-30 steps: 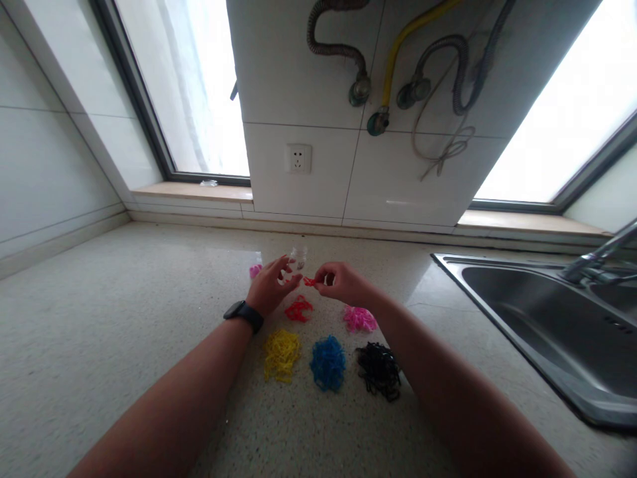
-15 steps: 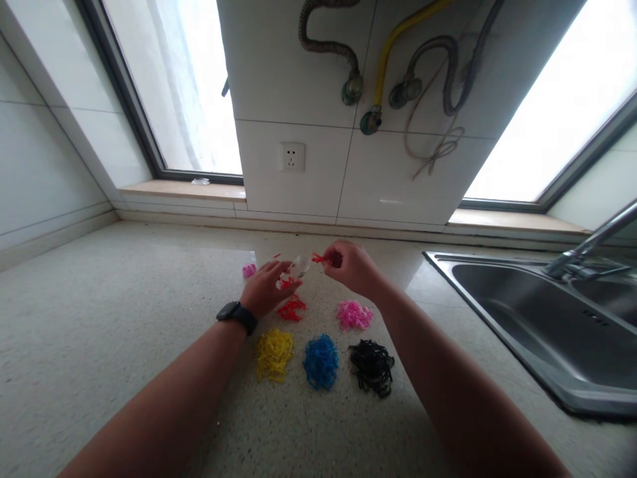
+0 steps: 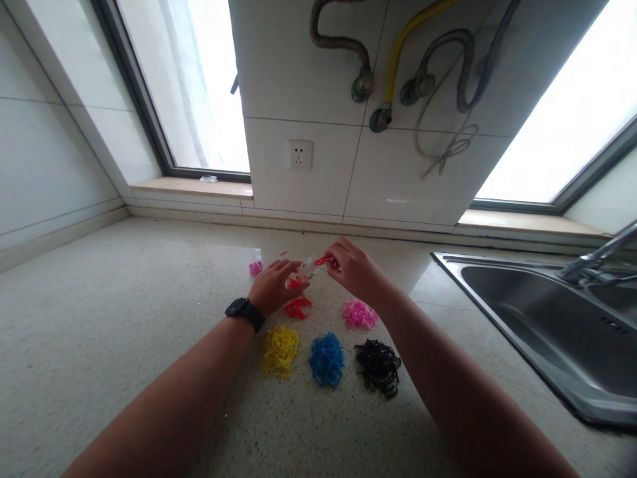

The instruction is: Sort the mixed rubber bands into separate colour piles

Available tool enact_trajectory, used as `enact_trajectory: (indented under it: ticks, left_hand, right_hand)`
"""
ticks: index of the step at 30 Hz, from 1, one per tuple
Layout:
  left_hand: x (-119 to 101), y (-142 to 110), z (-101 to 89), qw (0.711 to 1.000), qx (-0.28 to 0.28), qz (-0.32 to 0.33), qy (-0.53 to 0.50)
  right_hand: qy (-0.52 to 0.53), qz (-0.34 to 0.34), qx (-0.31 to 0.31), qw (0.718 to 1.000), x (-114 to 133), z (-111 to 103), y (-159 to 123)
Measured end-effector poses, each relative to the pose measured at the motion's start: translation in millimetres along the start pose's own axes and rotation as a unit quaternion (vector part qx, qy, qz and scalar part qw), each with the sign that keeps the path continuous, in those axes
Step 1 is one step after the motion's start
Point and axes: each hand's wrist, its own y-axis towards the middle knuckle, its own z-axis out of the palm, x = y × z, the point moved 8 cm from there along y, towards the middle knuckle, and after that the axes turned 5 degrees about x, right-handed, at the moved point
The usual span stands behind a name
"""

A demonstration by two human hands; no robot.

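Observation:
My left hand (image 3: 273, 287), with a black watch on its wrist, grips a small clear plastic bag (image 3: 309, 268) between thumb and fingers. My right hand (image 3: 352, 267) pinches a few red rubber bands (image 3: 321, 260) right at the bag, touching or just inside its mouth; which one I cannot tell. Below my left hand lies a loose pile of red rubber bands (image 3: 298, 308), partly hidden by the fingers. Nearer to me are piles of yellow bands (image 3: 281, 352), blue bands (image 3: 327, 360) and black bands (image 3: 378, 367). A pink pile (image 3: 359, 315) lies under my right wrist.
A small pink object (image 3: 255, 267) sits left of my left hand, and a stray red piece (image 3: 283, 253) lies behind it. On the right a steel sink (image 3: 448, 264) is set into the speckled counter (image 3: 149, 318). A tiled wall with a socket (image 3: 300, 155) stands behind.
My right hand has brought the red rubber bands left against the clear bag, closing the small gap between them. The whole view has shifted slightly.

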Motion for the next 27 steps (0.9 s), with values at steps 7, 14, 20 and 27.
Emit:
enact_trajectory:
  ticks: [7, 14, 20, 27]
  left_hand:
    - [-1.8, 0.0, -1.9, 1.000, 0.004, 0.002, 0.002]
    - [-2.0, 0.3, -1.7, 1.000, 0.006, 0.000, -0.006]
    - [-2.3, 0.6, -1.7, 1.000, 0.012, -0.001, -0.029]
    - [2.1, 0.9, -0.5, 0.996, 0.010, -0.023, -0.090]
  right_hand:
    - [-0.003, -0.034, 0.011, 0.999, 10.9, 1.4, 1.4]
    - [0.049, -0.054, -0.003, 0.997, 13.7, 1.6, 2.1]
    - [0.058, -0.061, -0.004, 0.996, 13.1, 2.2, 3.0]
    - [0.091, 0.034, -0.010, 0.995, -6.5, 9.2, 0.6]
